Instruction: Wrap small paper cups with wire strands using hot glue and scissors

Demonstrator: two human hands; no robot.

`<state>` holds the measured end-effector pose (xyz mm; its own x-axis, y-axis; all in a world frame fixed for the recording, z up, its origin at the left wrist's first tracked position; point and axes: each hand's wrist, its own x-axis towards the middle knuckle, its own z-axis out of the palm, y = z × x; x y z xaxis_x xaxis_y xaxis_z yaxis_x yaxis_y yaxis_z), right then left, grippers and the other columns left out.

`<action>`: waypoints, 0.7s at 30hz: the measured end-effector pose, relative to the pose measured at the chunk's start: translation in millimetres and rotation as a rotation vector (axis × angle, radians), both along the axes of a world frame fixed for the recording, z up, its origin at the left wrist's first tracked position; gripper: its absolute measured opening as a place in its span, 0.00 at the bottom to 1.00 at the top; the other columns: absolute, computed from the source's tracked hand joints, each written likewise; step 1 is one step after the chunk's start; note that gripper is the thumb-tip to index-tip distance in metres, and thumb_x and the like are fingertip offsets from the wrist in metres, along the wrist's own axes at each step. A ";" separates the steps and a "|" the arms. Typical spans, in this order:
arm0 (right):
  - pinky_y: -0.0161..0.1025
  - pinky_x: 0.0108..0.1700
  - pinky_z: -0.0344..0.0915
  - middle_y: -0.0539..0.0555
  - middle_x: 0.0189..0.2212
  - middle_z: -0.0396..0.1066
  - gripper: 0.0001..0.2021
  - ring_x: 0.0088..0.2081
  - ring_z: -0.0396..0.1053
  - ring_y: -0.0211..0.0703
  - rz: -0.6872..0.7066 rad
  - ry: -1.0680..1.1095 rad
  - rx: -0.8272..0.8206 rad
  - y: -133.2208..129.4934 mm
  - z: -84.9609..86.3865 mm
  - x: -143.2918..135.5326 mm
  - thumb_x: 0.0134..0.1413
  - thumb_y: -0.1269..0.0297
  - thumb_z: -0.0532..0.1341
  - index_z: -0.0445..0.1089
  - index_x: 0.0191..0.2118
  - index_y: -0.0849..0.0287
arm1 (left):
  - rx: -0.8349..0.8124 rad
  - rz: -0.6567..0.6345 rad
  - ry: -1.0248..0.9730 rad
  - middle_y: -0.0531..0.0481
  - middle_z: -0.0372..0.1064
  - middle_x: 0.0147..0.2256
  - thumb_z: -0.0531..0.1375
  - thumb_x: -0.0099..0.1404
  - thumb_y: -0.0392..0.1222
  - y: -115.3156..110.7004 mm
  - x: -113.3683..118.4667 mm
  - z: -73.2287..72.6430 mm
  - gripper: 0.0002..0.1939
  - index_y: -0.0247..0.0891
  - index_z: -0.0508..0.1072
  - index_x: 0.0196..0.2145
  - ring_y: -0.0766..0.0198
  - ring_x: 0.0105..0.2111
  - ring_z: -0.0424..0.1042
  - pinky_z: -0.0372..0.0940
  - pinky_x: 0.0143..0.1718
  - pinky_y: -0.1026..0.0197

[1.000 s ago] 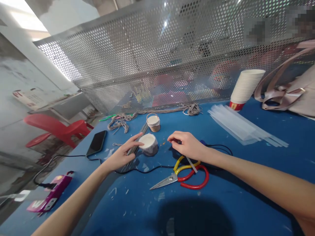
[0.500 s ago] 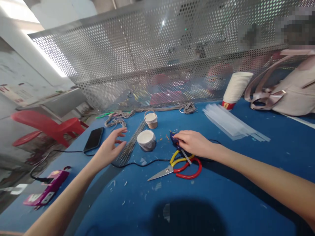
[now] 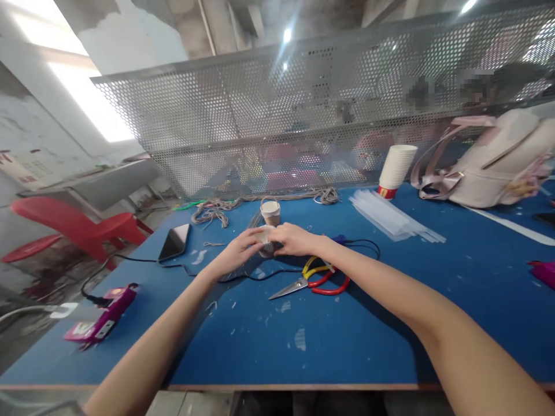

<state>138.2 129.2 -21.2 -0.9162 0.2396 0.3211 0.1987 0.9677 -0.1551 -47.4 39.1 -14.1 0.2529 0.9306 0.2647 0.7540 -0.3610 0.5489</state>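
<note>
a perforated metal screen (image 3: 243, 127) is stood along the far edge of a blue table (image 3: 368, 346). to the screen's left, a stained, pale wall (image 3: 21, 121) is lit by a bright window (image 3: 91, 98). below the window, a grey counter (image 3: 117, 180) is set, and a red plastic chair (image 3: 56, 222) is placed in front of it, beside a red round seat (image 3: 30, 248). above the screen, a ceiling light (image 3: 287, 34) and a pipe (image 3: 207, 26) are seen.

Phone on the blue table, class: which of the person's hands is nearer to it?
Left. The left hand is to the right of the phone, not touching it; the right hand is farther right, beyond the left hand.
</note>
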 end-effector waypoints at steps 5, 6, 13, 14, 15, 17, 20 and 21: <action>0.40 0.39 0.60 0.56 0.33 0.75 0.03 0.37 0.70 0.46 0.000 0.027 -0.100 -0.2 3.1 -1.9 0.54 0.67 0.64 0.73 0.32 0.61 | -0.018 -0.044 -0.045 0.44 0.67 0.54 0.53 0.64 0.49 2.3 -8.4 -1.6 0.16 0.40 0.77 0.39 0.54 0.55 0.64 0.55 0.59 0.49; 0.40 0.39 0.61 0.56 0.34 0.75 0.02 0.37 0.70 0.45 0.004 0.037 -0.131 -0.4 4.2 -2.7 0.53 0.71 0.63 0.73 0.33 0.61 | -0.021 -0.047 -0.057 0.43 0.67 0.54 0.53 0.64 0.49 3.1 -9.8 -1.7 0.16 0.40 0.77 0.40 0.54 0.55 0.64 0.55 0.59 0.50; 0.38 0.41 0.67 0.58 0.48 0.71 0.23 0.37 0.72 0.39 -0.109 0.223 -0.359 0.6 14.9 18.1 0.50 0.77 0.57 0.66 0.54 0.62 | -0.040 -0.052 -0.157 0.43 0.71 0.51 0.53 0.62 0.47 4.4 -27.1 1.0 0.14 0.40 0.77 0.36 0.52 0.53 0.66 0.57 0.58 0.50; 0.38 0.40 0.68 0.59 0.46 0.72 0.21 0.35 0.72 0.39 -0.151 0.249 -0.385 1.0 15.2 21.3 0.51 0.77 0.55 0.67 0.52 0.63 | -0.043 -0.053 -0.173 0.43 0.71 0.51 0.54 0.61 0.47 3.8 -29.5 1.7 0.14 0.40 0.77 0.34 0.52 0.53 0.67 0.57 0.57 0.49; 0.39 0.40 0.69 0.58 0.43 0.74 0.19 0.35 0.72 0.39 -0.191 0.270 -0.406 1.2 14.5 23.1 0.52 0.77 0.54 0.69 0.50 0.64 | -0.045 -0.051 -0.189 0.43 0.70 0.52 0.54 0.60 0.46 3.2 -31.4 2.2 0.13 0.40 0.77 0.32 0.51 0.53 0.67 0.57 0.57 0.49; 0.40 0.41 0.69 0.59 0.42 0.74 0.18 0.36 0.73 0.41 -0.266 0.304 -0.435 0.4 9.6 21.5 0.51 0.78 0.53 0.71 0.47 0.64 | -0.042 -0.036 -0.230 0.43 0.68 0.54 0.55 0.59 0.45 2.0 -33.3 2.5 0.11 0.41 0.77 0.31 0.50 0.54 0.65 0.56 0.58 0.48; 0.40 0.43 0.69 0.61 0.50 0.70 0.25 0.44 0.72 0.45 -0.352 0.343 -0.446 -5.1 -4.4 10.8 0.49 0.79 0.53 0.65 0.54 0.63 | -0.029 0.007 -0.302 0.44 0.62 0.59 0.55 0.58 0.45 0.1 -30.5 0.8 0.13 0.41 0.76 0.37 0.50 0.59 0.59 0.58 0.57 0.48; 0.39 0.43 0.69 0.61 0.53 0.68 0.27 0.46 0.72 0.45 -0.357 0.348 -0.445 -8.0 -9.3 7.4 0.48 0.79 0.53 0.63 0.57 0.61 | -0.030 0.018 -0.322 0.44 0.60 0.60 0.55 0.58 0.45 -0.9 -28.2 -0.2 0.14 0.41 0.75 0.40 0.50 0.60 0.58 0.58 0.57 0.48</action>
